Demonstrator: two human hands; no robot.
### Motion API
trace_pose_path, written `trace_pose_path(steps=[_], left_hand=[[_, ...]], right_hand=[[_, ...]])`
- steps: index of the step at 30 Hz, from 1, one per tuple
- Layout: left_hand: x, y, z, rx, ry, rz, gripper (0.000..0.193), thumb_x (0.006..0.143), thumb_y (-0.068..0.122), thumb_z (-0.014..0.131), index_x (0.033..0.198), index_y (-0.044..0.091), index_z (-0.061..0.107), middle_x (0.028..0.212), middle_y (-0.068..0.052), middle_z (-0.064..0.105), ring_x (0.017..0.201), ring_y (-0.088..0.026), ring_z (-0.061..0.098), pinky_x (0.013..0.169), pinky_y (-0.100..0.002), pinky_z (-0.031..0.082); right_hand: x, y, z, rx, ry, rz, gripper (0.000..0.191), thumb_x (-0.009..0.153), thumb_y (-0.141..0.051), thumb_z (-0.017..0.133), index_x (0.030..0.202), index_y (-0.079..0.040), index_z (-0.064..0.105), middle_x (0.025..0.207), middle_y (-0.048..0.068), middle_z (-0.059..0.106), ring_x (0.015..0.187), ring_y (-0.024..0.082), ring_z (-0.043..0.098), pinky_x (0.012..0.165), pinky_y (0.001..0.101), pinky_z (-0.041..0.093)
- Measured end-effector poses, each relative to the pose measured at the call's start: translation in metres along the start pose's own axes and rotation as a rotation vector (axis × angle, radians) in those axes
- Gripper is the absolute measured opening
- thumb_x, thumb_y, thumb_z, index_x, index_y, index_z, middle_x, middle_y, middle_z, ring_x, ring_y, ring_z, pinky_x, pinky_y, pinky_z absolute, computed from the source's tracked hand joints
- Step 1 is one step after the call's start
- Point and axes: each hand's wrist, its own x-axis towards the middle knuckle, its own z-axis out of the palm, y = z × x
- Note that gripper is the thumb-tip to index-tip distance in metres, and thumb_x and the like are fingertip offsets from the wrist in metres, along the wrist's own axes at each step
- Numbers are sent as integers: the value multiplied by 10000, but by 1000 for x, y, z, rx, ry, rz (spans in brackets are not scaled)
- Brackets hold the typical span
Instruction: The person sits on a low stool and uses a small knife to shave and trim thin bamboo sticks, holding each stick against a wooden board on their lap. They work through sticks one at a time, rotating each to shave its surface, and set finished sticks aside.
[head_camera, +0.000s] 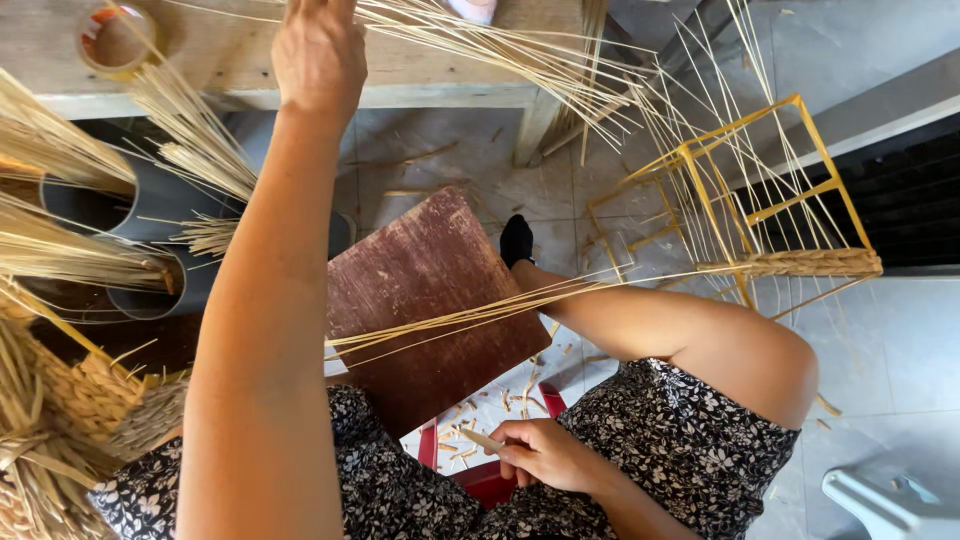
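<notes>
My left hand reaches far up to the wooden bench, its fingers closed at the frame's top edge on a bundle of thin straw strands that fans out to the right. Low in the picture, my right hand rests by my lap and pinches a short pale straw piece. Another sheaf of long strands lies across a dark brown wooden board and my knee, reaching toward a yellow metal frame.
The yellow frame stands on the tiled floor at the right with a woven straw band round it. Grey tubes at the left hold straw bundles above a woven basket. A tape roll sits on the bench. Straw offcuts litter the floor around a red stool.
</notes>
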Motion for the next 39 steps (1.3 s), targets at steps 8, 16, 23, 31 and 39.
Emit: trace_pose_path(steps=[8, 16, 23, 31, 39], left_hand=[[-85, 41, 29, -280, -236, -59, 131, 912, 90, 724, 1041, 115, 730, 1033, -112, 700, 974, -350, 694, 804, -457, 573], [-149, 89, 20, -325, -888, -65, 161, 923, 284, 694, 1024, 171, 746, 1030, -173, 727, 954, -394, 695, 832, -516, 545], [-190, 118, -3, -378, -1123, -57, 153, 827, 260, 706, 942, 174, 758, 1011, -138, 739, 993, -362, 696, 864, -501, 544], [-230, 146, -8, -232, -876, -83, 132, 948, 234, 632, 952, 133, 716, 980, -176, 746, 903, -380, 728, 758, -488, 583], [-221, 140, -23, -265, -874, -121, 113, 939, 223, 615, 958, 157, 705, 851, -190, 735, 798, -394, 724, 708, -501, 576]], right_hand=[[-4, 2, 3, -64, 69, -62, 154, 1013, -135, 593, 1095, -39, 681, 769, 18, 715, 611, 84, 653, 560, 248, 536], [-14, -1, 8, -199, 168, -149, 225, 985, -108, 592, 1182, -48, 681, 796, 35, 741, 640, 104, 675, 598, 261, 551], [-17, 0, 5, -119, 211, -64, 235, 979, -118, 592, 1177, -30, 683, 811, 45, 751, 633, 96, 661, 566, 268, 564], [-22, -4, 12, -134, 216, -138, 229, 975, -118, 586, 1164, -26, 676, 800, 27, 729, 629, 90, 649, 576, 254, 556], [-21, 0, 10, -125, 213, -168, 212, 979, -122, 585, 1151, -40, 677, 788, 23, 711, 617, 90, 644, 563, 258, 544]])
